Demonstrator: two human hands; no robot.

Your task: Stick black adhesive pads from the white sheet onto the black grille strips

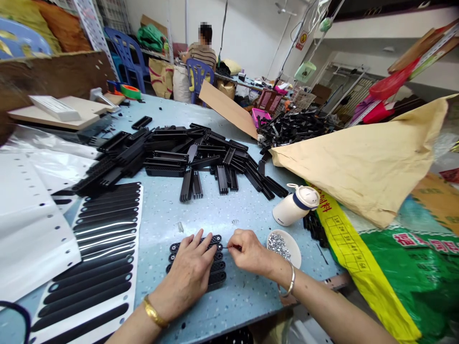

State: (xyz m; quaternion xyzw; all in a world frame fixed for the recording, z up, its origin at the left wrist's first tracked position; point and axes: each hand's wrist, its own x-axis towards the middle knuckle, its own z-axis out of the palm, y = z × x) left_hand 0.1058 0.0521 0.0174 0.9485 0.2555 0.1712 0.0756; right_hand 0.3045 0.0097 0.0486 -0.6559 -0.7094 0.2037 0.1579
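Several black plastic bars (217, 277) with rounded ends and round holes lie side by side near the table's front. My left hand (191, 267) rests flat across them, fingers stretched out, covering their middle and left parts. Just right of the bars, my right hand (247, 251) is closed in a pinch on a thin dark pointed tool (225, 247). Its tip reaches the hole at the right end of one bar; whether it touches is too small to tell. Beside the right wrist stands a white bowl (296, 252) of small shiny metal pieces (278, 246).
A heap of black bars (172, 148) spreads across the table (158, 210). A sheet of black adhesive strips (138, 229) lies left. A white bottle (292, 208) and large brown paper (358, 162) are right. Another person (202, 50) sits at the back.
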